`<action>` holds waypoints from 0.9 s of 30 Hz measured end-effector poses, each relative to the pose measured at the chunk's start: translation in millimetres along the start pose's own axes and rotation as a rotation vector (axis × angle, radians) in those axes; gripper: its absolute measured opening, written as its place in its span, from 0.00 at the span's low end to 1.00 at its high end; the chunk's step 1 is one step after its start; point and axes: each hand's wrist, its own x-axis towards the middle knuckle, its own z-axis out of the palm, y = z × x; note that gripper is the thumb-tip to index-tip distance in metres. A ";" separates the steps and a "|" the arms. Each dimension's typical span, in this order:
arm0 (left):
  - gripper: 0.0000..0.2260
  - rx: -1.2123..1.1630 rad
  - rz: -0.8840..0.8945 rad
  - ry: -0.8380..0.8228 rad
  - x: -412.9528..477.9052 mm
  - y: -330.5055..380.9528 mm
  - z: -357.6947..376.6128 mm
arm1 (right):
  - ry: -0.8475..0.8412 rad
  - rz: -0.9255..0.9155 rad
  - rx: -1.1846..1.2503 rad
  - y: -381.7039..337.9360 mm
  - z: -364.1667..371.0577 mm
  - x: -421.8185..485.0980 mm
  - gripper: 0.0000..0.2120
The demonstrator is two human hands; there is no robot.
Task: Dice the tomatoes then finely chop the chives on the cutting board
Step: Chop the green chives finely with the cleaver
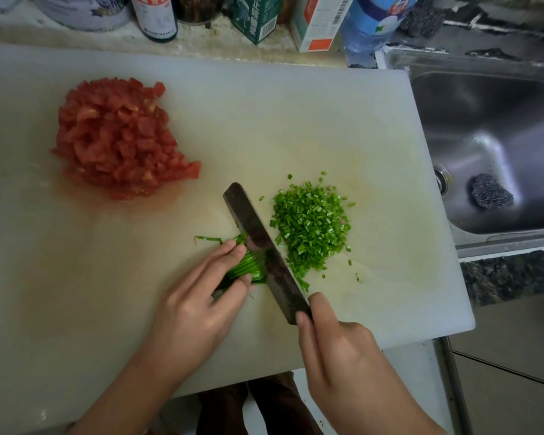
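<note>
- Head view: the left grip [198, 309] is clamped on the chive bundle [248, 269], which lies on the cutting board [296, 120]. Its fingertips [233, 250] curl over the top and its thumb presses the near side.
- The right grip [336, 350] is closed round the knife [264, 246], with thumb and forefinger pinching the heel of the blade; the handle is hidden inside it.
- The blade runs away and leftward from the right grip. Its edge is down in the bundle, just beside the left grip's fingertips.
- The chopped chives [311, 227] sit in a loose pile beyond the right grip, on the far side of the blade from the left grip. A few bits are scattered around the pile.
- The diced tomatoes [120, 139] are heaped well beyond the left grip, towards the far left of the board, in a wet patch of juice.
- My reading: the tomatoes are done and only a short length of chives is left to cut.
- Risk: the bundle is short, so the left grip has little room to back away, and a fingertip or the thumb could meet the blade.
- Risk: one strand pokes out beyond the left grip's fingers and may escape uncut.
- Risk: the squeezed bundle could splay or slide, giving uneven pieces.
- Risk: a hard chop could flick bits towards the sink [484, 120], off to the right of the right grip.
</note>
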 end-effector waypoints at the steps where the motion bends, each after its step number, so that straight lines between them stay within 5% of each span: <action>1: 0.04 -0.006 -0.003 0.001 0.4 0.2 -0.3 | 0.010 -0.020 0.030 1.7 -2.0 -0.2 0.08; 16: 0.02 -0.002 0.016 0.011 -4.8 -3.8 4.7 | 0.052 0.021 -0.068 -10.7 6.2 -2.9 0.05; 20: 0.17 -0.020 -0.006 0.001 -8.3 -3.6 4.4 | 0.055 0.039 -0.104 -12.8 11.7 -4.6 0.05; 27: 0.07 0.057 0.021 0.059 -5.7 -3.1 5.6 | 0.054 0.037 -0.064 -10.5 6.8 -2.7 0.05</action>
